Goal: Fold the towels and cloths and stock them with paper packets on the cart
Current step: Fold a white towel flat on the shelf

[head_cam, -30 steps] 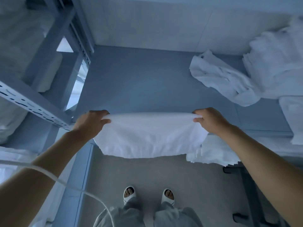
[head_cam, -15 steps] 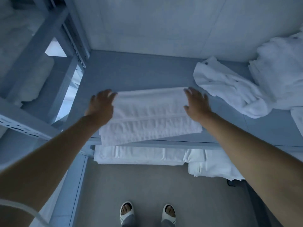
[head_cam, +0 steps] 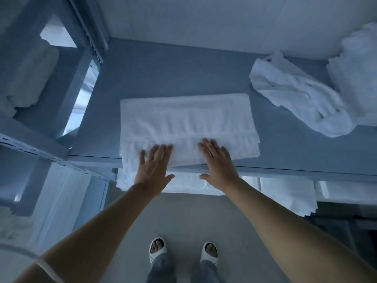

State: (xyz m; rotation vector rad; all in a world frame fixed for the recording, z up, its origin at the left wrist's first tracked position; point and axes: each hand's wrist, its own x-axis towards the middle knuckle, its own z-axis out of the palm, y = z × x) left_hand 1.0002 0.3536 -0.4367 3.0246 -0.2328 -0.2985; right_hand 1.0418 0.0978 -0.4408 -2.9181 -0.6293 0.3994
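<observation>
both hands are lying flat, palms down, on the near part of a folded white towel [head_cam: 186, 127] in the head view, the only view supplied: the left hand [head_cam: 153, 166] and the right hand [head_cam: 219, 163] are resting side by side with fingers spread wide and straight, gripping nothing. the folded towel is sitting on the blue shelf surface [head_cam: 163, 74], its near edge lying at or slightly over the front lip of that shelf, and its layered edges are showing as bands near the fingertips. a crumpled, unfolded towel [head_cam: 295, 99] is lying well apart to the right on the same surface, with a further heap of white cloth [head_cam: 355, 64] beside it at the frame edge. folded white linen [head_cam: 285, 193] is showing on a lower level just beneath the lip. no paper packets are appearing anywhere in view. judged from this layout, the main risk is the towel sliding forward off the lip if the palms are pulling toward the body while pressing; uneven pressure from the two hands is likely to skew the layers and spoil the fold; and a sweep to the right is likely to drag the fold out of square. whether this shelf belongs to the cart is not determinable.
</observation>
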